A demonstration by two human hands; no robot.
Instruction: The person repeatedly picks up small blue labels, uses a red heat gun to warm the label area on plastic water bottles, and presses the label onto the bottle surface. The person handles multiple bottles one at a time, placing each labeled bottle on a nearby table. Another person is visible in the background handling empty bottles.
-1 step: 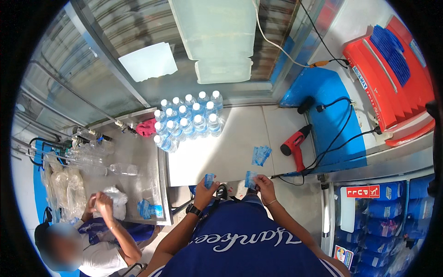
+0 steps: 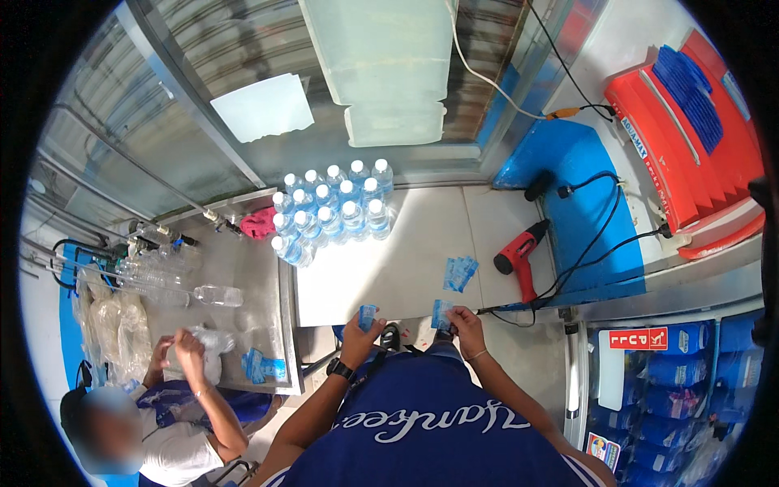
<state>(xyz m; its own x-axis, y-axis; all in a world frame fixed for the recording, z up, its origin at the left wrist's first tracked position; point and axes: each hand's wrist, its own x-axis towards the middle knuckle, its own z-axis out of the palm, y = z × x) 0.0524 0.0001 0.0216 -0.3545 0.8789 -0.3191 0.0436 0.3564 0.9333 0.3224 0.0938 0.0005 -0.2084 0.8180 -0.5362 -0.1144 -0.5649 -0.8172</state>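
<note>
My left hand (image 2: 360,342) is closed around a small blue-and-white plastic label (image 2: 367,316), which sticks up beyond the fingers just off the counter's front edge. To its right, my right hand (image 2: 465,331) pinches a second blue plastic label (image 2: 441,312) between thumb and fingers. The two labels are apart. Several more labels (image 2: 460,273) lie overlapped on the pale counter (image 2: 422,243) ahead of my right hand. Clear water bottles (image 2: 329,217) with white caps stand upright in rows on the counter's left part.
A red heat gun (image 2: 521,258) lies on the counter's right side, its black cable (image 2: 580,264) running up the wall. At left, a co-worker's hands (image 2: 189,355) are near a clear plastic bag (image 2: 213,345) over a metal sink (image 2: 258,300). More labels (image 2: 264,368) lie in the sink.
The co-worker's hands have shifted slightly apart near the plastic bag. My own hands and the two labels stay in place.
</note>
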